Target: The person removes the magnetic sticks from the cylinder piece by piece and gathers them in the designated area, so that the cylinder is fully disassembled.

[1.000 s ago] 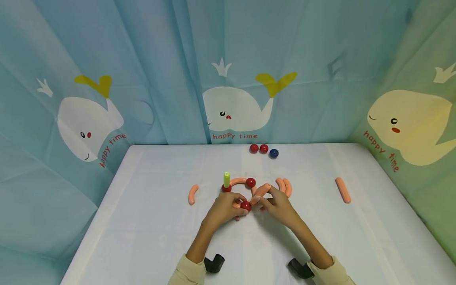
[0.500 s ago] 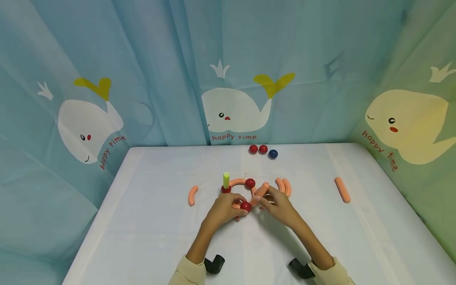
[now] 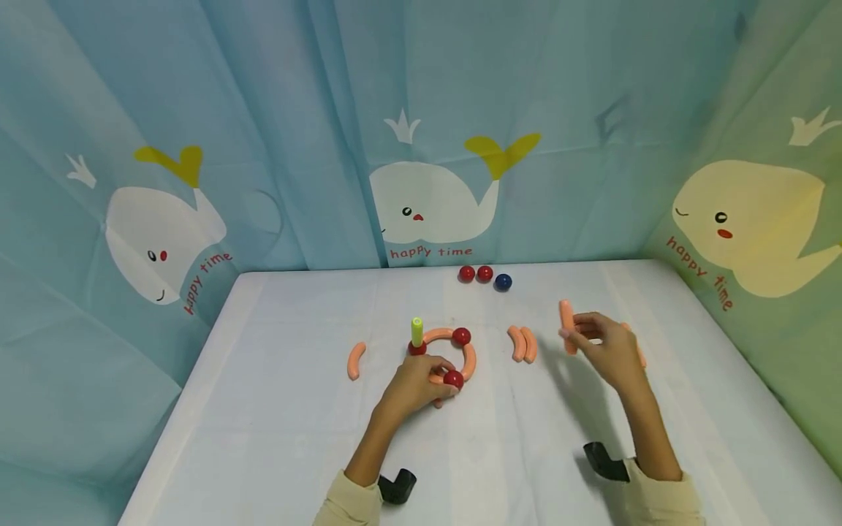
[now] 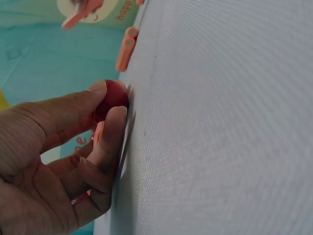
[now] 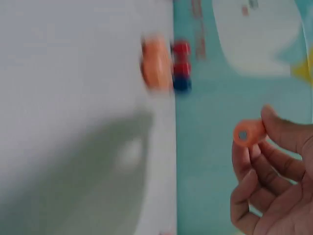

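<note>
In the head view my left hand (image 3: 416, 383) pinches a red ball (image 3: 454, 379) at the near side of a ring of curved orange rods (image 3: 469, 363) and red balls (image 3: 462, 336). The left wrist view shows thumb and fingers on that ball (image 4: 116, 95). A yellow-green rod (image 3: 417, 332) stands upright on another ball at the ring's left. Part of the ring is hidden behind my left hand. Off to the right, my right hand (image 3: 608, 347) holds a straight orange rod (image 3: 567, 325) above the table; its hollow end (image 5: 248, 133) faces the right wrist camera.
Two curved orange rods (image 3: 522, 344) lie right of the ring, and one curved rod (image 3: 356, 361) lies to its left. Two red balls (image 3: 476, 274) and a blue ball (image 3: 503, 282) are at the back edge. Another orange rod (image 3: 642, 356) is partly hidden behind my right hand.
My right hand has moved away from the ring to the right, carrying the straight orange rod. The ring's right curved rod is now uncovered. My left hand keeps its place on the red ball.
</note>
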Tool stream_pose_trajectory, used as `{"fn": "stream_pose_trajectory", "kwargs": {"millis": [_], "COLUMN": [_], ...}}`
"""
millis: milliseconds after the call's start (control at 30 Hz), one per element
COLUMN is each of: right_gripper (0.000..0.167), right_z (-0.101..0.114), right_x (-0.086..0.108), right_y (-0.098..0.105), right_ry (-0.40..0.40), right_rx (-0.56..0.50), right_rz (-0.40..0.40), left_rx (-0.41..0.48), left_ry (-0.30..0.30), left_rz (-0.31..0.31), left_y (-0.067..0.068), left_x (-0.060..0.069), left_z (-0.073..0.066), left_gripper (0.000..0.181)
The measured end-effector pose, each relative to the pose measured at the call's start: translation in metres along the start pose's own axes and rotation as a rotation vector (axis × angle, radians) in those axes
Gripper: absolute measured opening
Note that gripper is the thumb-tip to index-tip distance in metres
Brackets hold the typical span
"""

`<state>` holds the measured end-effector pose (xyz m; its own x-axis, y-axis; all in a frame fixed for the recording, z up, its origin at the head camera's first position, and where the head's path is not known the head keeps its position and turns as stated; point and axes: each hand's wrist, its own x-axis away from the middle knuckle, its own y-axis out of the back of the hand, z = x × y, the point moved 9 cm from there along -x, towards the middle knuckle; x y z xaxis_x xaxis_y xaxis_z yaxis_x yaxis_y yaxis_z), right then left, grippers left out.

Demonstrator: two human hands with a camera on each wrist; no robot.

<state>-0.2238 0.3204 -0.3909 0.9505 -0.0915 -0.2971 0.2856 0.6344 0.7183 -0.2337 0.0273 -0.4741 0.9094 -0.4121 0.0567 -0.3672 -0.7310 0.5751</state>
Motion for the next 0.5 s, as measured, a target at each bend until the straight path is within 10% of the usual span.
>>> {"fn": "stream_pose_trajectory", "kwargs": {"millis": [267, 500], "right_gripper": [0.050, 0.058], "right_z": [-0.113, -0.165], "right_x": [-0.002, 0.006], "right_y": [0.049, 0.052], "right_ry": [-0.406, -0.609], "right_rx": [0.097, 0.077], "right_rz": [0.011, 0.151], "left_rx": [0.000, -0.001], "left_ry": [0.031, 0.024], "left_rz": [0.007, 0.011], "left_y": [-0.002, -0.001], "left_x": [-0.001, 0.002], "left_z": [0.002, 0.001], "left_gripper": [0.028, 0.031]}}
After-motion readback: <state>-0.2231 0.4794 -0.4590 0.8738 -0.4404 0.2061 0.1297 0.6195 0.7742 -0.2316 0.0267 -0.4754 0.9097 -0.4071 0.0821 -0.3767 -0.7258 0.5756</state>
